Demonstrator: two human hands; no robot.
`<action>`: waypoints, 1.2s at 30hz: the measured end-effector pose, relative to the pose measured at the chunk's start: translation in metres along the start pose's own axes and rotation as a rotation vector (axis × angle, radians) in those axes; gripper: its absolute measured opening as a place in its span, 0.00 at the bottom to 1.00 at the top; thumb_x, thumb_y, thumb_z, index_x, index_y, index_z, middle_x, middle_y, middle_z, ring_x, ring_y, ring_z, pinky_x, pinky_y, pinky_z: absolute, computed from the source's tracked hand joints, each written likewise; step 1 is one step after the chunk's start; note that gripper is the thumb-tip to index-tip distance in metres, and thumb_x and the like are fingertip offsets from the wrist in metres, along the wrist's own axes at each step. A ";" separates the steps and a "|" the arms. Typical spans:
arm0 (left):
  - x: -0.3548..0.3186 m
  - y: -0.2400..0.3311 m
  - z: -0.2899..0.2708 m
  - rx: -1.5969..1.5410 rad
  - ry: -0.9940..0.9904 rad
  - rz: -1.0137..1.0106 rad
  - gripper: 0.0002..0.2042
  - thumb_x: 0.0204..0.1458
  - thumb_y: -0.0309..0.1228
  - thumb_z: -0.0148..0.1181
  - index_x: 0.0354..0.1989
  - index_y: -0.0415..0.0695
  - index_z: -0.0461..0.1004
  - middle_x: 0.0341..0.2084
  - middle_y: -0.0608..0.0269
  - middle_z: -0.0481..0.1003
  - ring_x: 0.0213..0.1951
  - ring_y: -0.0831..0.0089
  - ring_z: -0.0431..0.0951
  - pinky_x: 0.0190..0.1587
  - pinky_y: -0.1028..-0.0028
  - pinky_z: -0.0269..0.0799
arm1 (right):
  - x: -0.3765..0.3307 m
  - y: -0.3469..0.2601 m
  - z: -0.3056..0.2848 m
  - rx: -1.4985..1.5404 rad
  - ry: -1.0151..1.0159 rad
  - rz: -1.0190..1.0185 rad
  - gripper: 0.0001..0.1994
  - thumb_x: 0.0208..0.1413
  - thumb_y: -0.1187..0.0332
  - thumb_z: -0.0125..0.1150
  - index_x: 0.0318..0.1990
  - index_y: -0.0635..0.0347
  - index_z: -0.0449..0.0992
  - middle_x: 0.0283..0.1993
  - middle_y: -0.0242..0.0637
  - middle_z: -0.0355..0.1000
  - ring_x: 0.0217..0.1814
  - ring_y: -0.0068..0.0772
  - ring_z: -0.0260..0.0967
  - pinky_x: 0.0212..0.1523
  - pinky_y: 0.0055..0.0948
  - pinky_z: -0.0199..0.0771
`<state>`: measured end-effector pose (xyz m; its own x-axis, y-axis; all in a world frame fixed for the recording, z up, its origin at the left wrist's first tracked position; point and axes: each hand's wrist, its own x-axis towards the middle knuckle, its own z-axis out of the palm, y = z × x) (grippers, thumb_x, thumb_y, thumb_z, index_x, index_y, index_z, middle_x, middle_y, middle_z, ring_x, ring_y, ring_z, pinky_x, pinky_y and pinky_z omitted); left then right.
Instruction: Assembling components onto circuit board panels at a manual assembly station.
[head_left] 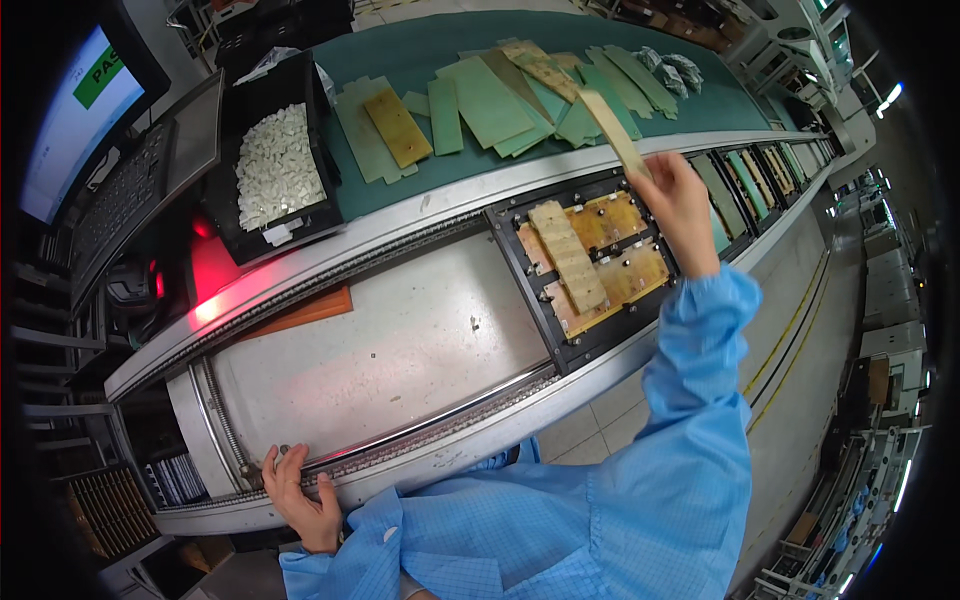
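My right hand [678,205] pinches the near end of a long, flat tan strip [612,128]. The strip slants up and away over the green mat, its far end close to a speckled tan strip [540,68] lying there. Below that hand, a black fixture frame [535,305] sits on the conveyor and holds amber circuit boards [635,272] under small clips. Another mottled tan strip [568,257] rests across those boards. At lower left, my left hand [300,497] is on the conveyor's near rail, fingers apart, holding nothing.
Green flat sheets [485,100] and an amber one [397,127] are strewn over the green mat [390,52]. A black bin [325,190] of white pieces stands left, near a keyboard [120,200] and monitor [85,110]. More loaded fixtures [765,180] line the conveyor at right.
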<state>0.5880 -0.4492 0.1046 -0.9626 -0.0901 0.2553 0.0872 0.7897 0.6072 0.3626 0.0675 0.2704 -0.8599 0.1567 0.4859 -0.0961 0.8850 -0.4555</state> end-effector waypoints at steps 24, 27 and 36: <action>0.007 -0.013 0.011 -0.033 -0.039 -0.037 0.19 0.48 0.24 0.56 0.50 0.33 0.76 0.45 0.48 0.77 0.60 0.39 0.66 0.59 0.49 0.63 | -0.017 0.097 -0.013 -0.063 0.099 0.015 0.21 0.51 0.69 0.74 0.54 0.58 0.79 0.38 0.29 0.68 0.41 0.23 0.62 0.42 0.23 0.64; 0.007 -0.012 0.013 -0.032 -0.051 -0.029 0.19 0.49 0.25 0.55 0.50 0.33 0.76 0.46 0.49 0.77 0.61 0.39 0.65 0.60 0.49 0.62 | -0.085 0.061 -0.005 -0.131 0.067 -0.009 0.21 0.51 0.68 0.74 0.53 0.56 0.79 0.43 0.34 0.67 0.48 0.31 0.64 0.50 0.27 0.65; 0.007 -0.014 0.020 -0.016 -0.046 -0.004 0.16 0.52 0.25 0.55 0.49 0.33 0.76 0.45 0.48 0.78 0.62 0.40 0.64 0.62 0.49 0.59 | -0.120 0.076 0.010 -0.161 0.006 0.087 0.20 0.51 0.66 0.74 0.53 0.56 0.80 0.48 0.39 0.65 0.54 0.36 0.64 0.54 0.31 0.66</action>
<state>0.5750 -0.4493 0.0830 -0.9737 -0.0653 0.2183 0.0868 0.7796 0.6202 0.4537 0.1114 0.1703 -0.8582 0.2376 0.4550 0.0602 0.9269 -0.3705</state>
